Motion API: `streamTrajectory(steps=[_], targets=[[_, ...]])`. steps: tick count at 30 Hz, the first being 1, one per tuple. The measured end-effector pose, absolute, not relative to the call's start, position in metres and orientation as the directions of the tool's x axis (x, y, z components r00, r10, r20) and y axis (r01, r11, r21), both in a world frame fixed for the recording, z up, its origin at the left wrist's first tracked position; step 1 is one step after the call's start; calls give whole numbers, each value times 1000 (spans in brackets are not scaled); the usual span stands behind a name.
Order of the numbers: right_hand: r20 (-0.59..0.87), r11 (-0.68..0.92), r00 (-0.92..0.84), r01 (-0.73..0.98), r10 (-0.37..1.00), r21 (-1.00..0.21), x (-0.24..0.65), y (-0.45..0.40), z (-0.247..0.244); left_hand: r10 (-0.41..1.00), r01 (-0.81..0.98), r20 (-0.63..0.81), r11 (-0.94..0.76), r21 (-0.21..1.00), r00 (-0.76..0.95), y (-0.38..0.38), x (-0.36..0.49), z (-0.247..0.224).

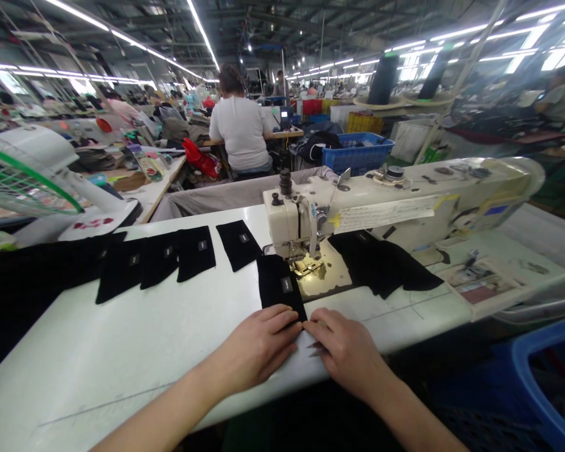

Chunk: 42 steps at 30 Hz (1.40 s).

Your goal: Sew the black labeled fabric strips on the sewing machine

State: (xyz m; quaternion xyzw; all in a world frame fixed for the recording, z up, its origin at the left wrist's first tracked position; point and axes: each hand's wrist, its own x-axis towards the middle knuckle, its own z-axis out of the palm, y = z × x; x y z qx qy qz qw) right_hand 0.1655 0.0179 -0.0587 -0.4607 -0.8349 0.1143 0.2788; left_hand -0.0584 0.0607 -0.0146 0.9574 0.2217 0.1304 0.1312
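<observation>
L hand (261, 345), fingers together, is on nr end of labelled blk cloth pc (277, 285), just L of sewing mach. (289, 223) foot; can't tell if pinching. R hand (351, 351), by cloth's nr corner, grips pointed tool (316, 349).

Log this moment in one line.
left hand: on near end of black piece | right hand: at its corner, pointed tool in grip | label: up | sewing machine: alongside

No text can be read: the label (287, 285) on black cloth (272, 276) at six o'clock and paper (388, 211) on sewing machine (480, 179) at three are blurred.
</observation>
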Motion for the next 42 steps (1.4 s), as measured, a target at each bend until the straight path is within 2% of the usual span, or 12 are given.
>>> streamTrajectory(steps=[8, 24, 33, 42], targets=[[377, 523, -388, 760, 841, -385, 160, 35, -60, 468, 391, 206, -861, 327, 859, 79, -61, -18], [144, 412, -387, 874, 911, -257, 153, 70, -44, 470, 384, 253, -865, 324, 846, 115, -65, -20], [168, 398, -367, 888, 915, -228, 149, 79, -45, 471, 390, 276, -871, 299, 838, 134, -67, -21], [171, 379, -345, 891, 923, -250, 153, 66, -49, 485, 405, 274, -863, 302, 830, 154, -69, -24]])
